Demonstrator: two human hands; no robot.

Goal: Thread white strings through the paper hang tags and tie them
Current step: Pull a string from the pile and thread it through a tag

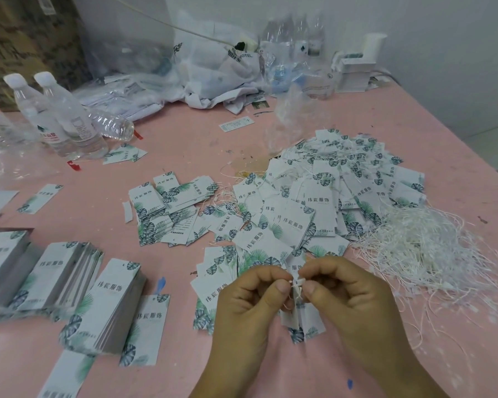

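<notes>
While both hands pinch a white string point(296, 285) at a hang tag point(302, 320) above the pink table point(184, 374), left hand point(249, 300) and right hand point(348, 294) appear mid-tie; next: pull knot snug.

Left hand point(250, 300): fingers curled, thumb and forefinger pinching the white string point(296, 285).
Right hand point(348, 294): pinching the same string from the opposite side, thumb tips nearly meeting.
Held tag point(302, 323): hangs below the fingertips, leaf print at its lower end.
Loose strings point(423, 251): tangled heap beyond the right fingers.
Strung tags point(328, 196): pile beyond both hands.
Tag stacks point(110, 305): left of the left fingers, on the pink table point(184, 139).
</notes>
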